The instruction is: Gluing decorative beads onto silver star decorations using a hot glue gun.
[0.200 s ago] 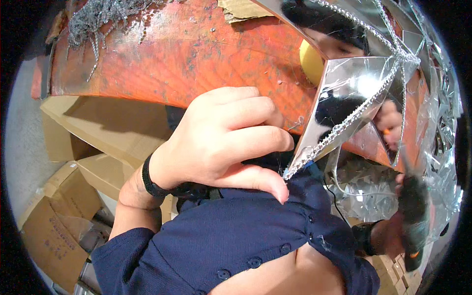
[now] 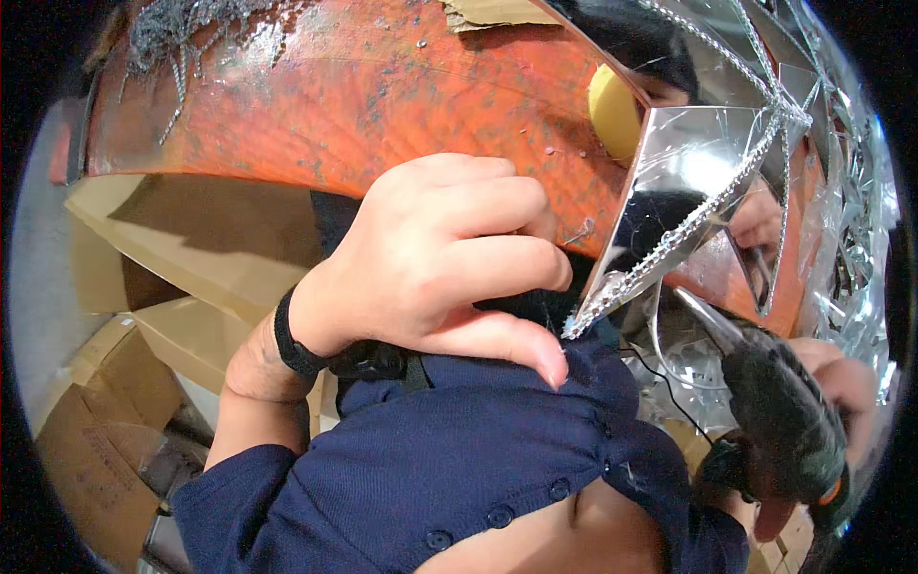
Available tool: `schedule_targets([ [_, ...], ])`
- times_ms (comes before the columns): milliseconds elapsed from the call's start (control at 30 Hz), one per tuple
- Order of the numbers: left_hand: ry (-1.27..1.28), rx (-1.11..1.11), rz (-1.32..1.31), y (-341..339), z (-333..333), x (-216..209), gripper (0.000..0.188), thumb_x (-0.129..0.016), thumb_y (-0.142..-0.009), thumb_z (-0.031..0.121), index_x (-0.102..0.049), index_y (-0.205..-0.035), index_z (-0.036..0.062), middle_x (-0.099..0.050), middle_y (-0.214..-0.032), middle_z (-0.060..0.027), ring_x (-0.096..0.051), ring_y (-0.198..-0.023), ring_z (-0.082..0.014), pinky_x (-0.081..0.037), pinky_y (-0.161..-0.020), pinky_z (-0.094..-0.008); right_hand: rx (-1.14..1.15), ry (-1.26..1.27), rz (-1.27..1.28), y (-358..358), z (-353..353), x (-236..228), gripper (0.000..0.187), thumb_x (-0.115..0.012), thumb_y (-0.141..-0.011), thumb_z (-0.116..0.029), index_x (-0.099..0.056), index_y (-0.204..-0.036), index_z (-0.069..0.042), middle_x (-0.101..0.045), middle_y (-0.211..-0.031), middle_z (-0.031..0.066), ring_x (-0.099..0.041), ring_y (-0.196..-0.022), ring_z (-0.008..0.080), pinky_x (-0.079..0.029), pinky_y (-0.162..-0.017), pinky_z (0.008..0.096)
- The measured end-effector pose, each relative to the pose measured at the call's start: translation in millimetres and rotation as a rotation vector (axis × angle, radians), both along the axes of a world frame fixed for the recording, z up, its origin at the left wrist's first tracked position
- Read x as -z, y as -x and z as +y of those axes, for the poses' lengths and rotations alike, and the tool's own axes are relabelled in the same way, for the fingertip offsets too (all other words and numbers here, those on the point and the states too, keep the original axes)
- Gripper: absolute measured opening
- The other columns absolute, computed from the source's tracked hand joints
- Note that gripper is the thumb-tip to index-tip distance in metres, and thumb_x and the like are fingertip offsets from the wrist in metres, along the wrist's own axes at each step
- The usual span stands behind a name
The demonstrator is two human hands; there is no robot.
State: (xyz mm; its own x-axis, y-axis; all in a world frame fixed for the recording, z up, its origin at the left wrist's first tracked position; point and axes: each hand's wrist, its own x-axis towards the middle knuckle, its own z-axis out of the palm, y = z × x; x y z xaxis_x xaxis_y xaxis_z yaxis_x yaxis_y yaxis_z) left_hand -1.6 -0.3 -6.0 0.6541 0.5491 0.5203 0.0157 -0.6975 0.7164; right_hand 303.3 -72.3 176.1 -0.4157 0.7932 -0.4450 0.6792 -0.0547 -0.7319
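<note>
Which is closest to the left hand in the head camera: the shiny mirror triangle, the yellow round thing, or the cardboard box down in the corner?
From the left hand:
1. Mirror triangle, just right of the fingertips.
2. Yellow round thing, up and right.
3. Cardboard box, far lower left.

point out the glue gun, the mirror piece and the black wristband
glue gun [image 2: 789, 421], head view, on its dark body
mirror piece [image 2: 684, 167], head view, on its shiny face
black wristband [image 2: 292, 340], head view, on the strap
</note>
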Motion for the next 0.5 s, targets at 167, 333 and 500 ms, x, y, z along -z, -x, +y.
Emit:
schedule_targets([
  [167,-0.003,-0.007,-0.037,7.8,0.9,8.7,0.047,-0.073,-0.062,0.055,-0.062,-0.071,0.0104,-0.052,-0.068,-0.0013,-0.052,-0.059,-0.0214,-0.038,-0.051,-0.0326,0.135,0.234,0.259,24.8,25.6,-2.0,0.052,-0.083,-0.066,-0.031,-0.055,-0.094,0.002,-0.064,-0.091,0.0219,-0.063,-0.09,0.0347,-0.049,-0.088,0.0487],
  [333,0.002,0.001,-0.083,0.5,-2.6,9.9,0.043,-0.076,-0.062,0.051,-0.059,-0.068,0.0115,-0.052,-0.069,-0.0007,-0.052,-0.059,-0.0213,-0.038,-0.051,-0.0334,0.323,0.054,0.118,51.9,1.1,-6.2,0.056,-0.083,-0.065,-0.032,-0.053,-0.092,0.007,-0.062,-0.088,0.0253,-0.063,-0.089,0.0322,-0.051,-0.082,0.0431],
  [500,0.008,-0.002,-0.113,1.4,-3.0,11.5,0.04,-0.078,-0.063,0.045,-0.056,-0.067,0.0116,-0.05,-0.068,-0.0011,-0.051,-0.058,-0.0221,-0.038,-0.051,-0.0341,0.587,-0.301,-0.41,73.2,-8.1,-4.9,0.081,-0.077,-0.055,-0.07,-0.045,-0.091,-0.005,-0.054,-0.083,0.0053,-0.052,-0.074,0.0136,-0.04,-0.068,0.0231],
])
